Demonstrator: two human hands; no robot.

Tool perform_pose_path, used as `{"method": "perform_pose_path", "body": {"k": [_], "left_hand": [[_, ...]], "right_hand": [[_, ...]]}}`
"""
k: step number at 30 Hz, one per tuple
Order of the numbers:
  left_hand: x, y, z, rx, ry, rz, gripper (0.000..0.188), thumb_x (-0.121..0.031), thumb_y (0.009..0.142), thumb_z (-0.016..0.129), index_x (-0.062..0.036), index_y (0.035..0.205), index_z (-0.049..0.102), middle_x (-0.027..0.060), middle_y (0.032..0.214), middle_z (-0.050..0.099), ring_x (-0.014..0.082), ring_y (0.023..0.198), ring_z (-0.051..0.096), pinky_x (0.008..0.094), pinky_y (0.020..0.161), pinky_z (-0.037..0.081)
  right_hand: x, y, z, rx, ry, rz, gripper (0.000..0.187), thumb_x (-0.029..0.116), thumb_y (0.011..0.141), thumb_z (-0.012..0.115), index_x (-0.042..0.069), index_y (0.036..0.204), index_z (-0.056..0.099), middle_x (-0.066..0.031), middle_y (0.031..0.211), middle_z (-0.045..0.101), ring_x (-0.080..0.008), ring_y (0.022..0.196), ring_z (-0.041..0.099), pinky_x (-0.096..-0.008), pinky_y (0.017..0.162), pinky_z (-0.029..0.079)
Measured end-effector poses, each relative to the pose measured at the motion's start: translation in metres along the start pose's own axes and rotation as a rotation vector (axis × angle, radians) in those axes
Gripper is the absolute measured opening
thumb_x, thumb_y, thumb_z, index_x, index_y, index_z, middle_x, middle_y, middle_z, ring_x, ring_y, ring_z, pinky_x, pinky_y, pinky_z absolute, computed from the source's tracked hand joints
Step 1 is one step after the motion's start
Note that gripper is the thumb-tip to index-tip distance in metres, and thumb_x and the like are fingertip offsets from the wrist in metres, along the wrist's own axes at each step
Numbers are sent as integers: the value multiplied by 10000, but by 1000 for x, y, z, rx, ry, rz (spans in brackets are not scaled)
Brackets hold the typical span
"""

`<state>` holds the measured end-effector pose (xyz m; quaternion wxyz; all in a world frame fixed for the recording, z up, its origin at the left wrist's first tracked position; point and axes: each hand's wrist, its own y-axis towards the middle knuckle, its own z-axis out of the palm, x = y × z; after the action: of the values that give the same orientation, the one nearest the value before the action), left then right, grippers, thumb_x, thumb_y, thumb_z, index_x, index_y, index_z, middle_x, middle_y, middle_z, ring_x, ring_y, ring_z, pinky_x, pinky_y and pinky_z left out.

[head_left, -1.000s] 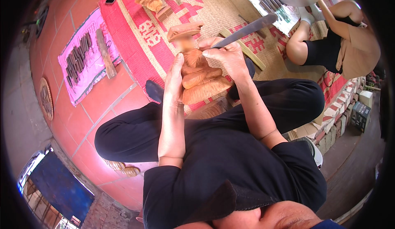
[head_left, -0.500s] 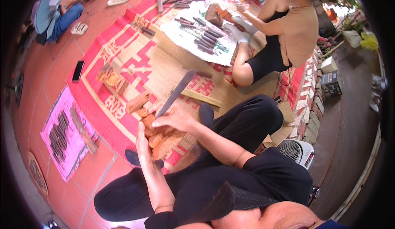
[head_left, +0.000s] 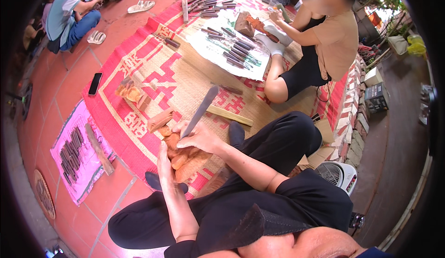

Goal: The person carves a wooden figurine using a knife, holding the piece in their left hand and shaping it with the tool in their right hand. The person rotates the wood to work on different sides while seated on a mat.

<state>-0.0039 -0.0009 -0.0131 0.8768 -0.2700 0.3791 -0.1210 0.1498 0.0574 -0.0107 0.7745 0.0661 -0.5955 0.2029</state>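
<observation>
Wooden carving sits between both hands.

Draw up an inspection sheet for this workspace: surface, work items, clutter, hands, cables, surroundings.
Surface: patterned mat on tiled floor.
Work items: wooden carving, partly hidden by hands; long dark tool.
Clutter: phone, second carving, yellowish strip; pink cloth and white sheet, both bearing tools.
Hands: left hand against the carving's left side; right hand gripping the tool.
Cables: possible dark cord beside seated co-worker; unclear.
Surroundings: fan, brick edging, another person farther off.
</observation>
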Motion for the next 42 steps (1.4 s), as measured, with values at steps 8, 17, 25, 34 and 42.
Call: {"method": "perform_pose_path", "body": {"k": [8,17,25,34,42], "left_hand": [[-3,-3,10,-41,1,-13,523,-408,945,528,19,1245,494,145,1101,607,216,931,622,336,788,527],[1,1,0,-56,7,-10,506,-399,960,495,16,1250,487,154,1118,608,233,952,632,355,804,532],[0,-2,9,-90,-19,-5,532,-420,935,546,33,1212,511,144,1056,619,200,878,630,312,740,534],[0,3,-1,-73,37,-28,523,-401,964,489,13,1282,464,147,1159,596,232,996,613,364,847,511],[-3,2,4,-60,-26,-21,508,-402,954,510,17,1242,495,141,1101,604,221,942,621,335,801,527]], "right_hand": [[-10,4,-6,-35,-73,-160,208,63,715,719,31,907,644,0,840,624,-62,719,552,-224,616,427],[20,-2,-2,-28,57,19,193,36,723,712,-9,899,649,-14,843,623,-105,819,581,-275,757,473],[2,4,-11,-96,88,146,268,41,733,703,-21,989,660,5,778,608,-82,709,559,-225,662,450],[3,6,-7,-53,-18,110,241,73,725,726,-10,942,661,-25,872,644,-97,753,574,-239,695,453],[1,8,-6,37,-61,-15,144,21,707,729,1,701,587,-98,1042,655,-179,1000,583,-307,830,450]]}}
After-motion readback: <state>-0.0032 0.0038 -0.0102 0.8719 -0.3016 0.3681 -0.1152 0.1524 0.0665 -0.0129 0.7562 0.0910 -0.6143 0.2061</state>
